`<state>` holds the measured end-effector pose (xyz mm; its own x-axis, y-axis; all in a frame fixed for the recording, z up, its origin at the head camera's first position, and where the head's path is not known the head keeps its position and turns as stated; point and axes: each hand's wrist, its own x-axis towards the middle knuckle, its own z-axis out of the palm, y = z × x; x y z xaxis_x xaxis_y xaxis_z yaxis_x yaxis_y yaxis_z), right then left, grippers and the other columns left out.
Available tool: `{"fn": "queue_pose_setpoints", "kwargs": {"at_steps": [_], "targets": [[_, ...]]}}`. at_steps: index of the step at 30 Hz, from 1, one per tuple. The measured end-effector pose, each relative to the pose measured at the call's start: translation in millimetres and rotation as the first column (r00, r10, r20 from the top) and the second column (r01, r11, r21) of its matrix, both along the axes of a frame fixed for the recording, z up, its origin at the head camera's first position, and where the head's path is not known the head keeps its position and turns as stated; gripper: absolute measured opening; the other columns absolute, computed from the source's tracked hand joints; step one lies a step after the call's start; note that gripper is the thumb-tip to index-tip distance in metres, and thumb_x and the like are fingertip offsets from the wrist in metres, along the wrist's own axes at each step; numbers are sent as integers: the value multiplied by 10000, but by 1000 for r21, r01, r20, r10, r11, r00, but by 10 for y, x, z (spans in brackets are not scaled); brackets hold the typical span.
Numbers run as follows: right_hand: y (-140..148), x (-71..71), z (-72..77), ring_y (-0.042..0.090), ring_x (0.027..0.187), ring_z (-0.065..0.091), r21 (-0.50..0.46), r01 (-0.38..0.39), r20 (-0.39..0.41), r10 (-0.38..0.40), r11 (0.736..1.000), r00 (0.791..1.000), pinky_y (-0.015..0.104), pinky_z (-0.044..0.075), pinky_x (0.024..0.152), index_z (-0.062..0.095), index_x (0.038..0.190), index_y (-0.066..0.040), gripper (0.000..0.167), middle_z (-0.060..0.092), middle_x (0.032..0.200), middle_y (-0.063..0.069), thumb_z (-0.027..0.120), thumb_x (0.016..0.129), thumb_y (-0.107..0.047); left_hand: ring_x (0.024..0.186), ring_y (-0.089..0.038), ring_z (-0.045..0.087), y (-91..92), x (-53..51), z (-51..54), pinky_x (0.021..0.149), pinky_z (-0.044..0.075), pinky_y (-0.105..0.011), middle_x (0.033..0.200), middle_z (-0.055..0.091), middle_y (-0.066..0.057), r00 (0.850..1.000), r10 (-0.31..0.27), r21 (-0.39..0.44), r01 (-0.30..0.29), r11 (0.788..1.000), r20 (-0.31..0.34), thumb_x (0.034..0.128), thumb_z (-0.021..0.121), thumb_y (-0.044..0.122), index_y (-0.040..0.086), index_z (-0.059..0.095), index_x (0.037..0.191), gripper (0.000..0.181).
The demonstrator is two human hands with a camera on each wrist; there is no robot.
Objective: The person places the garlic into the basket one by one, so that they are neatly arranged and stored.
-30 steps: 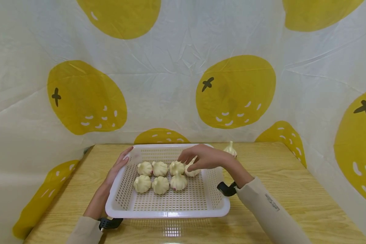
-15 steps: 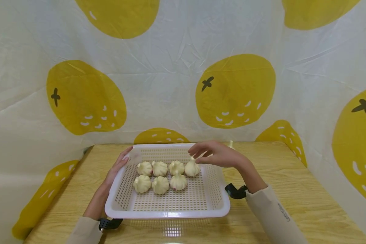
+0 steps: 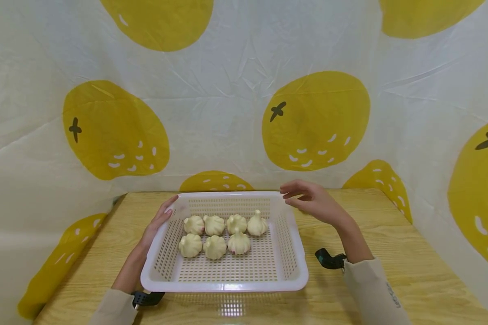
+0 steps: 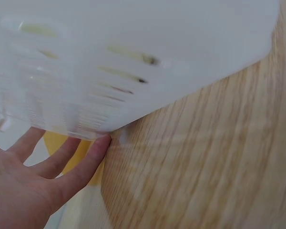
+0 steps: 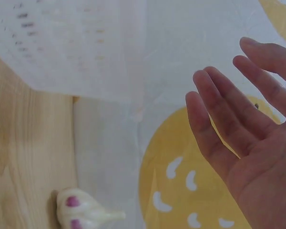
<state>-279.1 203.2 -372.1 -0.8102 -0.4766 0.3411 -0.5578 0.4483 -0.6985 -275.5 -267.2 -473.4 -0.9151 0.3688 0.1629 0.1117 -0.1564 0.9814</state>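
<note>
A white perforated plastic basket (image 3: 227,285) sits on the wooden table with several garlic bulbs inside, in two rows. One garlic bulb (image 3: 257,224) with an upright stem stands at the right end of the back row. My left hand (image 3: 151,230) rests against the basket's left side; in the left wrist view its fairly straight fingers touch the outer wall. My right hand (image 3: 313,201) hovers beyond the basket's back right corner, fingers loosely bent and holding nothing. Below it, the right wrist view shows another garlic bulb (image 5: 81,210) with purple patches on the table, hidden in the head view.
The wooden table (image 3: 390,253) extends to the right of the basket. A pale cloth (image 3: 219,113) printed with yellow fruit hangs behind the table and along its sides.
My right hand has risen away from the stemmed garlic bulb and moved right, out past the basket's rim. The left hand and the basket have stayed in place.
</note>
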Motion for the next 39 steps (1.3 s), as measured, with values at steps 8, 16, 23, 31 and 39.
{"fn": "queue_pose_setpoints", "kwargs": {"at_steps": [8, 16, 23, 31, 39], "targets": [[184, -126, -150, 363, 1229, 635, -66, 128, -6, -129, 990, 992, 315, 539, 966, 618, 1379, -78, 366, 653, 1360, 194, 643, 1036, -204, 1426, -138, 375, 1, -22, -10, 1080, 426, -283, 1597, 240, -24, 1000, -4, 10, 4, 1000, -6, 1147, 236, 310, 240, 67, 1656, 541], [300, -252, -281, 409, 1300, 570, -121, 248, 32, -246, 961, 969, 567, 485, 1047, 593, 1403, -53, 398, 606, 1413, 226, 645, 1035, -197, 1431, -122, 367, 3, -18, -16, 1076, 424, -261, 1591, 240, -5, 1000, -11, 23, 11, 1000, 1, 1147, 224, 312, 246, 57, 1658, 541], [401, -367, -370, 449, 1359, 499, -152, 307, 40, -305, 939, 952, 652, 420, 1083, 543, 1440, -16, 444, 538, 1459, 278, 639, 1034, -168, 1430, -115, 382, -6, -37, -25, 1078, 422, -255, 1600, 256, 9, 999, -32, 33, 33, 999, -27, 1146, 206, 288, 256, 67, 1662, 535], [501, -507, -548, 473, 1396, 461, -172, 374, 58, -369, 911, 928, 642, 413, 1094, 474, 1498, -3, 521, 476, 1526, 269, 641, 1031, -162, 1436, -144, 363, -2, -71, -19, 1071, 427, -258, 1594, 250, -5, 1000, -18, 25, 19, 1000, -24, 1148, 229, 297, 246, 86, 1655, 530], [600, -618, -753, 510, 1497, 297, -110, 384, 200, -358, 917, 912, 691, 340, 1128, 255, 1621, -32, 742, 318, 1608, 327, 651, 1028, -237, 1453, -157, 322, 6, -48, -23, 1073, 413, -256, 1625, 198, -34, 1000, 7, -3, -7, 1000, -9, 1147, 233, 323, 255, 79, 1659, 539]]}}
